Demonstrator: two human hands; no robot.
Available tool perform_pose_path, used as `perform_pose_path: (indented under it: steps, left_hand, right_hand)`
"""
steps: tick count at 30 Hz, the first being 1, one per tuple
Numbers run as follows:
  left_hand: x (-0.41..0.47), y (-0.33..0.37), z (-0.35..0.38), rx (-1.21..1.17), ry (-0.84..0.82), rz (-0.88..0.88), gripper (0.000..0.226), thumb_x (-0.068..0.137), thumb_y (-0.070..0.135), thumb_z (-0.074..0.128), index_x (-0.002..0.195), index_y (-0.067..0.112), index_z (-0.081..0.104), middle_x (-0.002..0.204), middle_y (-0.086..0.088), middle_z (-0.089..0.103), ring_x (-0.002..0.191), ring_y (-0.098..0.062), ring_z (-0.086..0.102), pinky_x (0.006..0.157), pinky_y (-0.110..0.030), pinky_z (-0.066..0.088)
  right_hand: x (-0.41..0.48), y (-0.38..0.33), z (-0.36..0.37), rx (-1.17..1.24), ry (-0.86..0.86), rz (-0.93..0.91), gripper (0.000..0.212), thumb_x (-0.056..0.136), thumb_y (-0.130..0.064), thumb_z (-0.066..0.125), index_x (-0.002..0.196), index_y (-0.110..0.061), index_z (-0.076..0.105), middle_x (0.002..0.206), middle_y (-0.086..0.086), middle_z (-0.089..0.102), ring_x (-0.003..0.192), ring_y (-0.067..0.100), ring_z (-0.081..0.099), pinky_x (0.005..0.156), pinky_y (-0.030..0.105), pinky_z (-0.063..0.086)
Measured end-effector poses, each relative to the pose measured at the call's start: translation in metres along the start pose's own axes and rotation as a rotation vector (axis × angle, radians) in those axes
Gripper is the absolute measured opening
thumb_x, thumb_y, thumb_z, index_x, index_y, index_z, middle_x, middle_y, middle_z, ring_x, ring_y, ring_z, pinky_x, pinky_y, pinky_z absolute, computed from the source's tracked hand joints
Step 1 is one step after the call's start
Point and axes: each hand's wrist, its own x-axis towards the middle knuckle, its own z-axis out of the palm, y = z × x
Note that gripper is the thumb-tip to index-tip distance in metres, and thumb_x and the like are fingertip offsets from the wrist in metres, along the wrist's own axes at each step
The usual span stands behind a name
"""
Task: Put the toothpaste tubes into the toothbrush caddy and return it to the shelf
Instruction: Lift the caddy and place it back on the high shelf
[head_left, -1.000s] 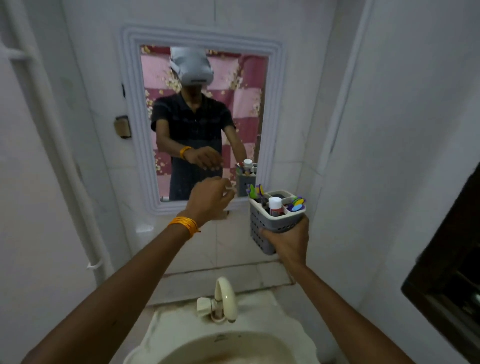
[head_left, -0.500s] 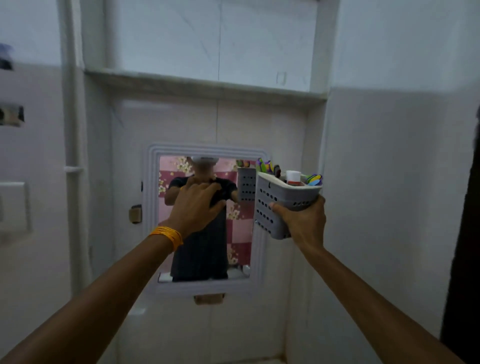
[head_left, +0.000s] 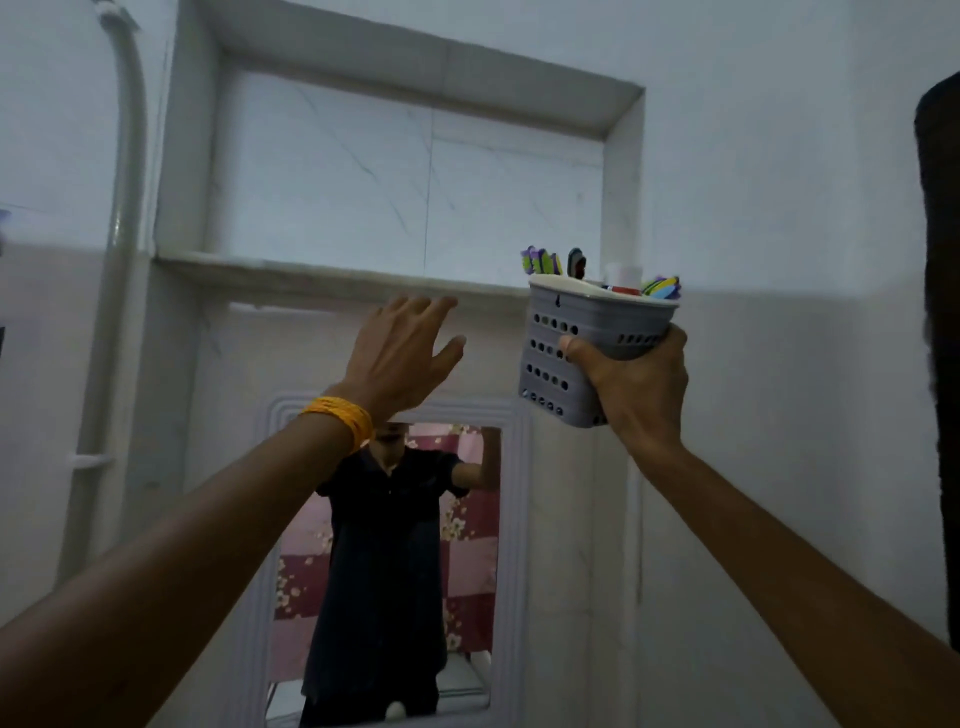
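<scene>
My right hand grips the grey perforated toothbrush caddy from below and holds it upright, its rim level with the front edge of the white marble shelf at the shelf's right end. Colourful toothbrush heads and the white cap of a toothpaste tube stick out of the caddy's top. My left hand, with an orange band at the wrist, is raised just under the shelf edge, fingers spread, holding nothing.
The shelf is the floor of a recessed wall niche. A white-framed mirror hangs below it. A white pipe runs up the wall at left. A dark object stands at the right edge.
The view has tilted upward from the sink to the niche. My right hand has lifted the caddy to shelf height. My left hand has risen and opened its fingers.
</scene>
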Motion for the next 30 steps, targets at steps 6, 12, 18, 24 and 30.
perform_pose_path:
  steps: [6,12,18,24,30]
  left_hand:
    - [0.069,-0.013,0.000,0.077,0.029,-0.008,0.048,0.097,0.047,0.043,0.125,0.011,0.059,0.121,-0.014,0.064,0.112,-0.034,0.056,0.092,-0.046,0.043]
    - [0.108,-0.036,0.022,0.184,-0.200,-0.102,0.064,0.098,0.061,0.026,0.106,0.010,0.064,0.103,-0.013,0.069,0.090,-0.031,0.062,0.075,-0.037,0.043]
    - [0.126,-0.040,0.035,0.206,-0.397,-0.152,0.085,0.085,0.082,0.011,0.071,0.012,0.057,0.078,-0.006,0.065,0.072,-0.021,0.058,0.073,-0.035,0.037]
    - [0.130,-0.046,0.040,0.189,-0.414,-0.130,0.086,0.082,0.085,0.010,0.069,0.012,0.054,0.074,-0.004,0.064,0.068,-0.019,0.057,0.070,-0.034,0.037]
    - [0.131,-0.047,0.044,0.191,-0.389,-0.105,0.084,0.081,0.086,0.011,0.066,0.013,0.050,0.071,-0.004,0.063,0.066,-0.019,0.055,0.070,-0.034,0.038]
  right_hand:
    - [0.059,-0.037,0.016,0.048,0.100,-0.082,0.097,0.062,-0.049,0.093,0.138,-0.010,0.046,0.130,0.001,0.060,0.111,0.014,0.060,0.085,0.024,0.050]
    - [0.113,-0.061,0.045,-0.010,0.159,-0.106,0.100,0.063,-0.055,0.089,0.139,-0.010,0.043,0.133,0.006,0.055,0.118,0.024,0.060,0.100,0.042,0.054]
    - [0.141,-0.051,0.088,-0.145,0.133,-0.024,0.103,0.066,-0.059,0.085,0.142,-0.006,0.039,0.137,0.010,0.051,0.123,0.032,0.058,0.095,0.043,0.053]
    - [0.154,-0.026,0.118,-0.263,0.133,0.008,0.109,0.065,-0.069,0.079,0.144,-0.008,0.037,0.141,0.012,0.052,0.125,0.037,0.056,0.096,0.047,0.051]
    - [0.161,-0.019,0.134,-0.394,0.127,0.067,0.126,0.062,-0.075,0.077,0.155,-0.008,0.023,0.150,0.013,0.043,0.133,0.040,0.048,0.101,0.057,0.048]
